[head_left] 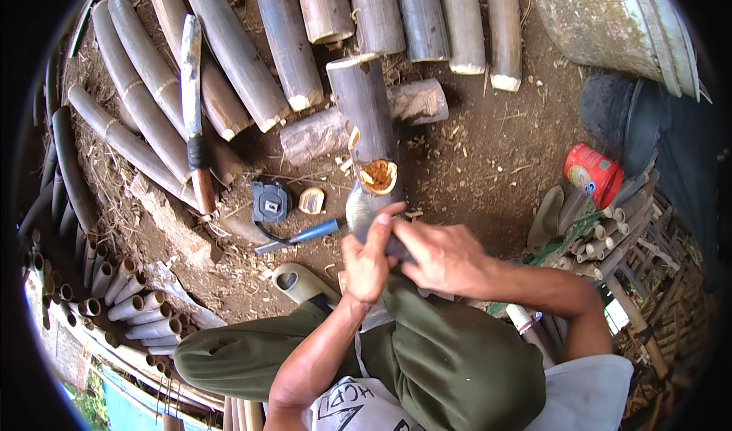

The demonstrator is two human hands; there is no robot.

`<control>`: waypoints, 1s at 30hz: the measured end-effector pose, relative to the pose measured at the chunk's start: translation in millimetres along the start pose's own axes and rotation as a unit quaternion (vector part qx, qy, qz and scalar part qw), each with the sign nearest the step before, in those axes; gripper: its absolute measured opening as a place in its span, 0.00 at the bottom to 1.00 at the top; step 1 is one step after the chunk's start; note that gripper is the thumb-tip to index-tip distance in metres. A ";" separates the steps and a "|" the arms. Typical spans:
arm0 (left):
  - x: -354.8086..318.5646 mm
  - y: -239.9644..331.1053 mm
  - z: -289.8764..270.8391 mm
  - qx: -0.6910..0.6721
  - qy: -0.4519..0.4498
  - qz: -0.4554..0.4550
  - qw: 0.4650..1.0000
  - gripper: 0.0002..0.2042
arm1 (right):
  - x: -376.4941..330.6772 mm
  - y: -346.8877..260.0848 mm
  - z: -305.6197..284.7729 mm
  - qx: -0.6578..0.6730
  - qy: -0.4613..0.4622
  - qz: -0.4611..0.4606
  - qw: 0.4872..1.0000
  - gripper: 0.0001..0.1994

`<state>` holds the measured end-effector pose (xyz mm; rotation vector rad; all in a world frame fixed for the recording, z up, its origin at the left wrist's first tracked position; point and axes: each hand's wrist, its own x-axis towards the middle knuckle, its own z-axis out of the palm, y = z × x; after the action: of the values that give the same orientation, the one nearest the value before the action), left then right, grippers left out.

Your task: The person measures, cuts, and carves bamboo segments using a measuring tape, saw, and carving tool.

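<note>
A grey-brown bamboo tube (pixel 362 103) lies in front of me, its far part resting across a short log (pixel 313 135). Its upper side has a pale notch and a cut opening showing an orange-brown inside. At the tube's near left side is the shiny, motion-blurred blade of a knife (pixel 357 208). My right hand (pixel 442 257) is closed at the knife's dark near end, which is partly hidden. Pressed up beside it, my left hand (pixel 366 265) is closed by the base of the blade; what its fingers grip is hidden.
Several bamboo tubes (pixel 427 19) fan out across the dirt beyond. A long knife (pixel 192 88) lies over those at left. Nearer are a tape measure (pixel 271 201), a blue-handled tool (pixel 316 230) and a sandal (pixel 301 281). A red can (pixel 593 175) and buckets (pixel 602 19) stand at right.
</note>
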<state>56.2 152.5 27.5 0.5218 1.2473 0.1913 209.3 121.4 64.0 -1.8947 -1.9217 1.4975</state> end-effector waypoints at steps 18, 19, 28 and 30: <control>45.8 5.0 -42.1 0.471 -0.047 0.153 0.867 0.15 | 27.8 -8.7 96.6 0.318 0.142 0.125 0.929 0.19; 47.6 15.9 -41.1 0.454 -0.043 0.097 0.885 0.15 | 32.4 -8.8 110.0 0.308 0.166 0.128 0.928 0.19; 55.7 -27.6 -13.7 0.247 -0.064 0.029 0.966 0.20 | 0.9 16.8 69.1 0.069 0.176 0.115 0.975 0.20; 50.9 -16.1 19.6 0.158 -0.024 0.074 0.984 0.21 | 4.9 27.6 34.6 0.017 0.164 0.103 0.981 0.16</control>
<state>88.6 154.4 -19.3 0.8901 1.1981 0.1038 206.6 99.4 25.4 -2.2163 -1.5903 1.1557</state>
